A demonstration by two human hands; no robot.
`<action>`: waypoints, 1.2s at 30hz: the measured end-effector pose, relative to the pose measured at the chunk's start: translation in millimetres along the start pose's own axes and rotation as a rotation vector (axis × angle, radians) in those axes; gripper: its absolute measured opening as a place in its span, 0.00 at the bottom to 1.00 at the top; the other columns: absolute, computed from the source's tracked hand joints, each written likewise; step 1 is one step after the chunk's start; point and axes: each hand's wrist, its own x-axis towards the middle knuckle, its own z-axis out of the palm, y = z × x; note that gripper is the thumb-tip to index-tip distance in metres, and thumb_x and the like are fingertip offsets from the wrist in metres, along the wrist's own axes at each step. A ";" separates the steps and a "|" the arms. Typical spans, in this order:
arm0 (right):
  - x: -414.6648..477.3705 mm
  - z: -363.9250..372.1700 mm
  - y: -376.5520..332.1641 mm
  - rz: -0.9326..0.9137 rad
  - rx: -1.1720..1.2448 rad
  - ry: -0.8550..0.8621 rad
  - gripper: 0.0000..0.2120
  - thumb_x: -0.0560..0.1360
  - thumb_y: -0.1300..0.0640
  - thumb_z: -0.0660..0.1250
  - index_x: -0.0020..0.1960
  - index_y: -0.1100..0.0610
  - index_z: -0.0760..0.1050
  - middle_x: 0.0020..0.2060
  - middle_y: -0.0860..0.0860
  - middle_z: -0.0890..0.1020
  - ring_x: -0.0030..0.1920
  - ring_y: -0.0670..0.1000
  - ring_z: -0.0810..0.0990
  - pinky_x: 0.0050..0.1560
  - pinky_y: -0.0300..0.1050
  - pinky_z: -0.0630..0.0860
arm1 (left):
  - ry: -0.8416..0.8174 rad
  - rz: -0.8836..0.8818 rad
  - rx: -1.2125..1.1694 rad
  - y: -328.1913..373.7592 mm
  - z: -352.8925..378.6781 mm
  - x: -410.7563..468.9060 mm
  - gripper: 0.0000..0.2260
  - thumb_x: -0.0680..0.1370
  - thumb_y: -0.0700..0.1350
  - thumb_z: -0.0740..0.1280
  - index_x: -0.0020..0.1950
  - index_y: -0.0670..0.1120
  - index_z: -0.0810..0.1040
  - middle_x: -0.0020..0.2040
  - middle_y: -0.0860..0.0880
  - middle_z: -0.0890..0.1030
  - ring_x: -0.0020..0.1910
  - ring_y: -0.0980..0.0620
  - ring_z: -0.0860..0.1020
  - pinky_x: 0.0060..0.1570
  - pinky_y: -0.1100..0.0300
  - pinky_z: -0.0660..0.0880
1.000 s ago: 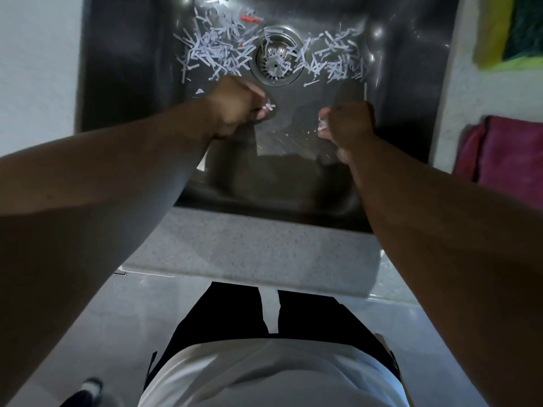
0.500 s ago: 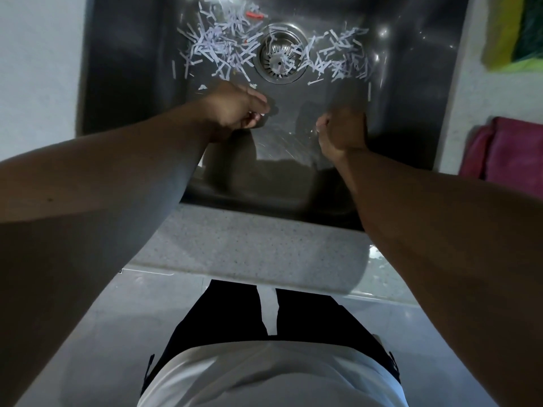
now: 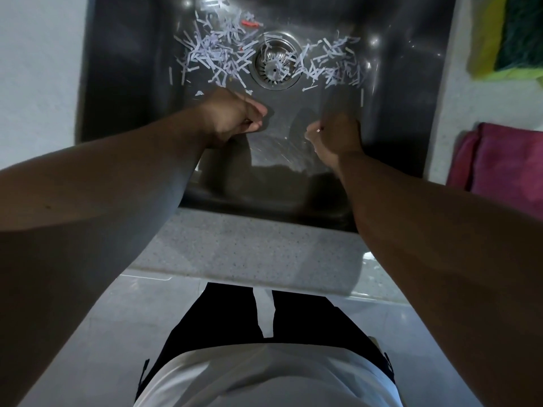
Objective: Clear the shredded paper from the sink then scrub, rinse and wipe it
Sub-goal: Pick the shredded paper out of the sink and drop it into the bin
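Speckled grey countertop (image 3: pixel 249 245) frames a dark steel sink (image 3: pixel 117 83), seen from directly above by the person standing at its near edge. Shredded paper (image 3: pixel 217 58) lies on the far half of the basin floor in two loose drifts, one left and one right of the drain strainer (image 3: pixel 275 64), with a few strips lying across the strainer itself and a red scrap (image 3: pixel 251 23) at the far side.

Both arms reach into the cleared near half. The left hand (image 3: pixel 232 116) hovers just near of the left drift, its fingers curled into a loose fist; no paper shows in it, so whether it holds shreds cannot be told. The right hand (image 3: pixel 335 136) is curled too, thumb and fingertip pinching a small pale scrap.

Gathering by hand probably keeps strips from washing into the drain. A pink cloth (image 3: pixel 505 160) and a yellow-green sponge (image 3: pixel 499 36) wait on the right counter, likely for scrubbing and wiping later.
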 end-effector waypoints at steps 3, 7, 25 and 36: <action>-1.3 0.8 -5.4 0.039 0.070 -0.006 0.13 0.79 0.53 0.63 0.49 0.57 0.85 0.48 0.53 0.86 0.53 0.54 0.83 0.49 0.40 0.74 | -0.015 0.007 0.007 -0.5 -1.2 -0.2 0.06 0.79 0.31 0.68 0.50 0.40 0.82 0.48 0.43 0.83 0.46 0.51 0.83 0.48 0.64 0.82; -0.6 9.2 -9.7 0.063 0.064 0.033 0.16 0.82 0.61 0.58 0.64 0.64 0.78 0.61 0.62 0.80 0.63 0.62 0.78 0.64 0.50 0.74 | 0.031 0.022 -0.009 -2.4 -6.3 1.0 0.07 0.80 0.32 0.68 0.56 0.37 0.82 0.47 0.43 0.83 0.43 0.52 0.83 0.45 0.65 0.82; 4.1 3.1 -5.4 0.342 0.825 -0.122 0.09 0.78 0.67 0.68 0.40 0.67 0.81 0.31 0.53 0.80 0.29 0.47 0.77 0.35 0.44 0.76 | 0.062 0.005 -0.196 -1.5 -25.0 7.6 0.09 0.82 0.32 0.62 0.49 0.44 0.79 0.47 0.47 0.81 0.45 0.55 0.81 0.45 0.67 0.79; 6.9 14.1 -38.0 -0.089 -0.017 -0.070 0.11 0.80 0.58 0.64 0.53 0.60 0.84 0.50 0.58 0.85 0.53 0.59 0.83 0.52 0.45 0.79 | 0.096 -0.063 -0.296 -2.2 -20.9 17.9 0.08 0.81 0.32 0.64 0.48 0.42 0.80 0.46 0.44 0.80 0.47 0.52 0.80 0.49 0.65 0.80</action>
